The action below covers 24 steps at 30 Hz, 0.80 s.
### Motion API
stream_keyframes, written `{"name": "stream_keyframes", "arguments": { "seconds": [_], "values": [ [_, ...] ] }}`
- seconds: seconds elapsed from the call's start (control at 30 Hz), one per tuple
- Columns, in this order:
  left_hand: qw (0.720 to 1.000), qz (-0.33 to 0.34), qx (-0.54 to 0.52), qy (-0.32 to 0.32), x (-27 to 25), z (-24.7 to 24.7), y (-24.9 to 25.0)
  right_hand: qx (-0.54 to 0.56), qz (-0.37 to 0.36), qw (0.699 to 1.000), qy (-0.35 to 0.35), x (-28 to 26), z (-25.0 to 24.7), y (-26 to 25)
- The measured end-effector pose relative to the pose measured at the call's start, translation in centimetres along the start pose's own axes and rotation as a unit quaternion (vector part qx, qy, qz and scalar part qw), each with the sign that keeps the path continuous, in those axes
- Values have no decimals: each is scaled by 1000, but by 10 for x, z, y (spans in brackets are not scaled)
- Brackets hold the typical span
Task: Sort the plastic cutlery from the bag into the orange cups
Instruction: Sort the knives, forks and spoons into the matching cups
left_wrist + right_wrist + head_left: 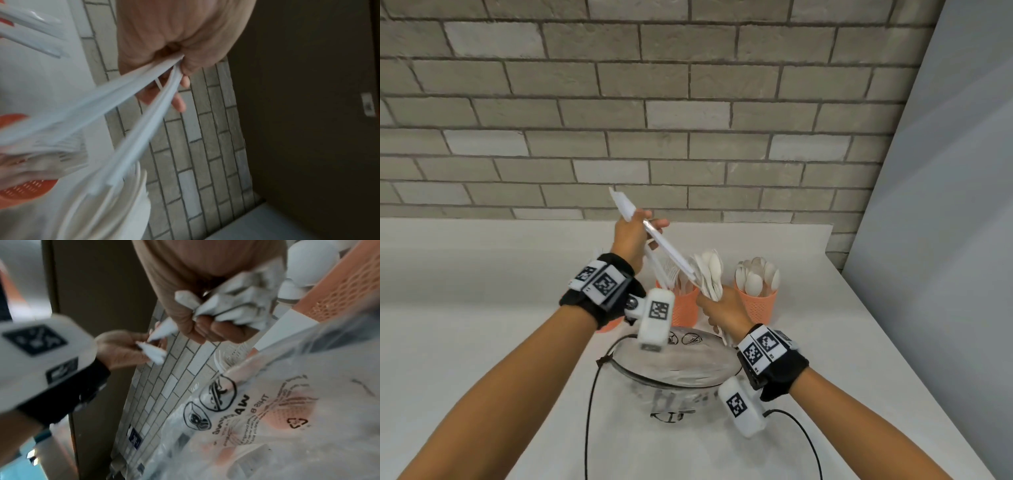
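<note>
Grey brick wall (688,102) is seen behind a white bench (465,325). White knives (664,245) are gripped in the left hand (631,236), fingers curled round their handles, and are held tilted above the back of the bench, blades pointing down toward the cups. A bundle of spoons (710,274) is clutched in the right hand (724,308), fingers closed tight round the handles, bowls up. Three orange cups stand in a row near the back edge: the right cup (755,303) is filled with spoons, the middle cup (685,306) is partly hidden by the hands and holds forks, and the left cup (607,323) is mostly hidden by the left wrist. A clear bag (674,370) with black print lies in front of the cups, below both wrists. A black cable (589,404) is laid beside the bag.
</note>
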<state>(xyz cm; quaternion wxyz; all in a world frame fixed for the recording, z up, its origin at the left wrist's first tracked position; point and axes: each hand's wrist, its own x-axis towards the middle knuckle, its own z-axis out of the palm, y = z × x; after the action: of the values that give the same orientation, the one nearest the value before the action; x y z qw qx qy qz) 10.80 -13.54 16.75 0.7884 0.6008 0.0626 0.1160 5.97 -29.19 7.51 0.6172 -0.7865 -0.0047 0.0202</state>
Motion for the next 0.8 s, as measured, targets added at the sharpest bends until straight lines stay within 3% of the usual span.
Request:
{"name": "stream_keyframes", "arguments": {
  "seconds": [0.1,0.17,0.27,0.43,0.57,0.8],
  "values": [
    [999,-25,-38,6,20,-28,0,109,73,989,-74,4,-3,-5],
    [999,-6,11,37,35,-48,-6,148,111,977,-106,7,-3,-6],
    [989,40,97,106,54,-78,-16,183,136,966,-119,13,-4,-8],
    [969,83,98,210,79,-105,-16,250,164,943,-144,17,-5,-11],
    [965,112,125,202,91,-110,-30,280,181,931,-146,17,-1,-11],
    [953,78,256,142,85,-119,-76,273,158,938,-145,17,4,-4]
  ]
}}
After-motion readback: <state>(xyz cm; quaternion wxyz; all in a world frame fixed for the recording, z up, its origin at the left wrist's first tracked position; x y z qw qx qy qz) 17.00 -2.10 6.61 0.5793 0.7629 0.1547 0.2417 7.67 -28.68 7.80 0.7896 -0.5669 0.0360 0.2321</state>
